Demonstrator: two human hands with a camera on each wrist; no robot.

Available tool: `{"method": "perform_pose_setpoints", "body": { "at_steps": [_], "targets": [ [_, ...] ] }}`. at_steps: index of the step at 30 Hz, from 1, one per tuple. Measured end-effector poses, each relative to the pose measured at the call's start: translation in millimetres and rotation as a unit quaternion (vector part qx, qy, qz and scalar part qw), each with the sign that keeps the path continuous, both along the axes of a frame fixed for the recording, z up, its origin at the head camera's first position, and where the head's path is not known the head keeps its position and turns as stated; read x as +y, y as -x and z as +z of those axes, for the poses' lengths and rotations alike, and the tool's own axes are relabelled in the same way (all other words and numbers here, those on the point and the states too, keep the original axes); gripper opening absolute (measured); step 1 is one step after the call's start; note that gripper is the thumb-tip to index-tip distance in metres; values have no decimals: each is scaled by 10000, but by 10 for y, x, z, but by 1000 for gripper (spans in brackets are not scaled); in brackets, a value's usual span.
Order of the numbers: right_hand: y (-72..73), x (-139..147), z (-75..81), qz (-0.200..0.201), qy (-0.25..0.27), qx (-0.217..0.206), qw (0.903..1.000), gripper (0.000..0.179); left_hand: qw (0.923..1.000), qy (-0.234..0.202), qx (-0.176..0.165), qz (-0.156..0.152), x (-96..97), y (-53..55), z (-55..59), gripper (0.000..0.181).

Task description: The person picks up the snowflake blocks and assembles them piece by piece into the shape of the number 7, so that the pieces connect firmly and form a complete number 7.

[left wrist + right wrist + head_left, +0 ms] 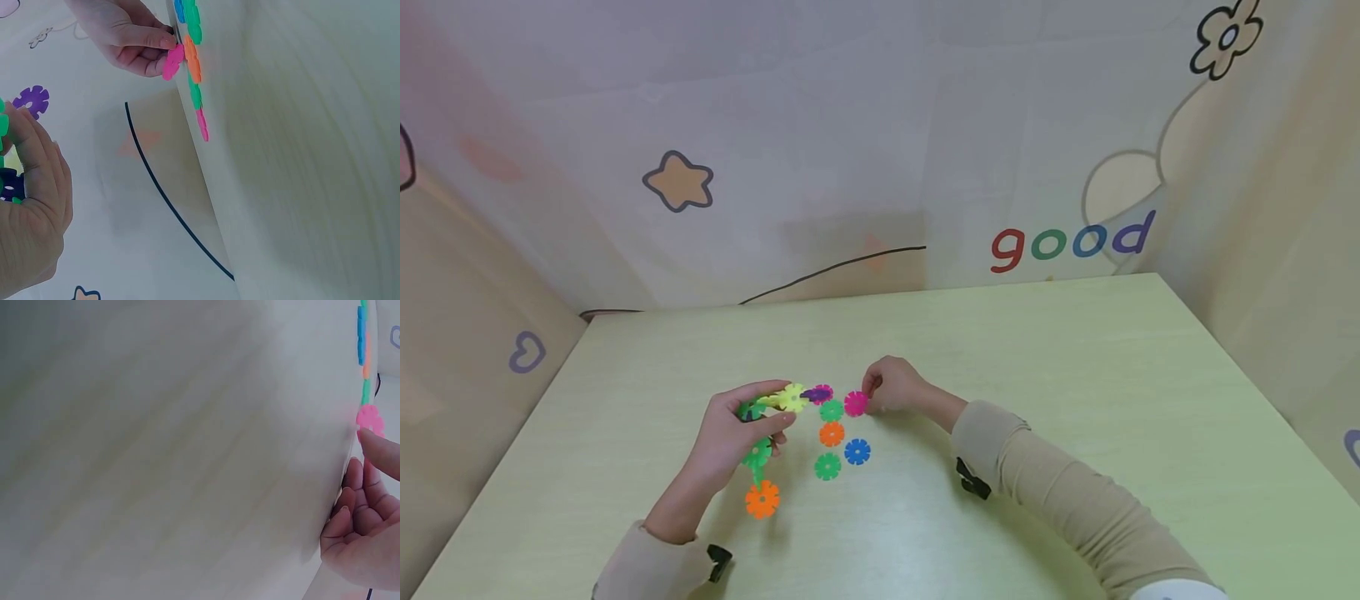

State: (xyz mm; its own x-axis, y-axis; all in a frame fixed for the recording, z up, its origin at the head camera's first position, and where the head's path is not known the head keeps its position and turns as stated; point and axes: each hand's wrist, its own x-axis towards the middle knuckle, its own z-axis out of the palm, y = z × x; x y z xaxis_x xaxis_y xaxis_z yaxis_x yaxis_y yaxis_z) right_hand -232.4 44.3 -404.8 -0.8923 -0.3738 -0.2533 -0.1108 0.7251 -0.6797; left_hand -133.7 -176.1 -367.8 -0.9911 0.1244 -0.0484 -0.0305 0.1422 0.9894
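My left hand grips a chain of joined plastic snowflake discs, raised above the table. A yellow disc shows past the fingertips, with a purple disc seen edge-on beyond it. Below the palm hang a green disc and an orange disc; the fingers hide part of the chain. Between thumb and fingers, my right hand pinches a pink snowflake disc, tilted up in the left wrist view. The purple end of the chain points toward this pink disc.
Loose discs lie on the table between the hands: a second pink one, a green one, an orange one, a blue one and another green one. A printed cloth hangs behind the table's far edge.
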Motion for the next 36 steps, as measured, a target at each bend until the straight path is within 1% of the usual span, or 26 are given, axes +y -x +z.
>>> {"method": "perform_pose_setpoints", "body": {
  "at_steps": [6,11,18,20,23,26,28,32,36],
  "targets": [
    [3,10,-12,53,-30,35,10000,8,10000,8,-31,35,-11,0,-3,43],
    [15,19,-14,172,-26,106,9998,8,10000,-9,-45,33,-12,2,17,43],
    [27,-30,28,223,-92,77,9997,9,10000,15,29,76,-22,9,28,43],
    [41,-54,30,276,-68,83,9996,14,10000,-1,-3,99,-26,9,22,43],
    [76,-99,18,325,28,23,9995,27,9999,-15,-70,145,-32,9,20,44],
    [117,-148,15,401,-20,8,9992,37,9998,46,-84,199,-51,16,19,43],
    [138,-170,14,423,-100,3,9991,39,9997,64,-79,223,-61,21,17,43],
    [143,-195,11,482,-343,22,9982,37,9996,97,-82,267,-74,25,15,44],
    [135,-205,9,531,-378,38,9979,29,9994,129,-103,313,-83,16,23,45]
  ]
}}
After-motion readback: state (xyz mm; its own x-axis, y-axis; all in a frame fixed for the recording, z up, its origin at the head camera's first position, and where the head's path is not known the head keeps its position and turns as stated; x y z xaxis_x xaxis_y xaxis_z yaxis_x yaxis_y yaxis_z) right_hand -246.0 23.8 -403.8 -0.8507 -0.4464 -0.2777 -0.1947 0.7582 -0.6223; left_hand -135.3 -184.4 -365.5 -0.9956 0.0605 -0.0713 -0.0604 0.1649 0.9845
